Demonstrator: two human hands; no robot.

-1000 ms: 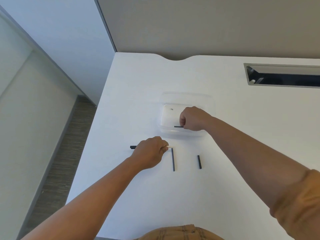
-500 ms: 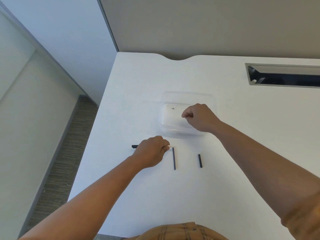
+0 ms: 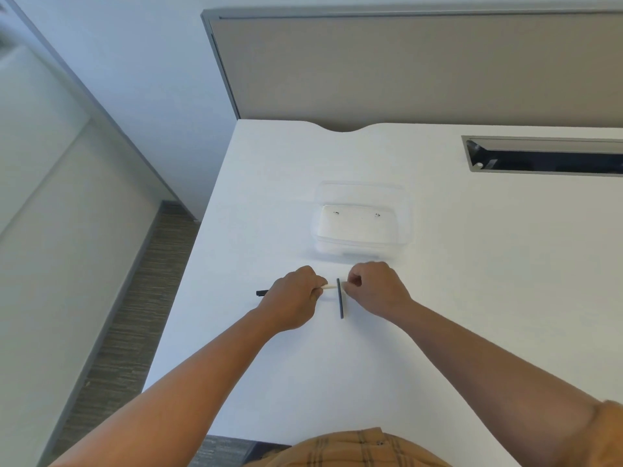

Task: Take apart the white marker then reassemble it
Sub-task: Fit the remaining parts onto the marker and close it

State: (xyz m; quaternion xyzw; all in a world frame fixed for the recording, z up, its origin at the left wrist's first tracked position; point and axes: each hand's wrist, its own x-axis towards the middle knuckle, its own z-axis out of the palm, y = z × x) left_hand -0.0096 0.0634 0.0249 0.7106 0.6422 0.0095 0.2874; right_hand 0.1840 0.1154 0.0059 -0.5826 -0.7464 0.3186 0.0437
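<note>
My left hand is closed around the marker body, which lies flat on the white table. The body's dark end sticks out to the left and its pale tip to the right. A thin dark rod lies on the table just right of that tip, pointing towards me. My right hand sits beside the rod's far end with its fingertips pinched together. The small dark piece it took from the tray is hidden inside the pinch. My right wrist covers the short dark piece.
A clear plastic tray stands just beyond my hands, holding only two tiny dark specks. A cable slot is cut into the table at the far right. The table's left edge drops to the floor, and a grey partition stands behind.
My right hand lifted out of the tray with the small dark piece and came down next to the marker's pale tip. My left hand kept its grip on the marker body.
</note>
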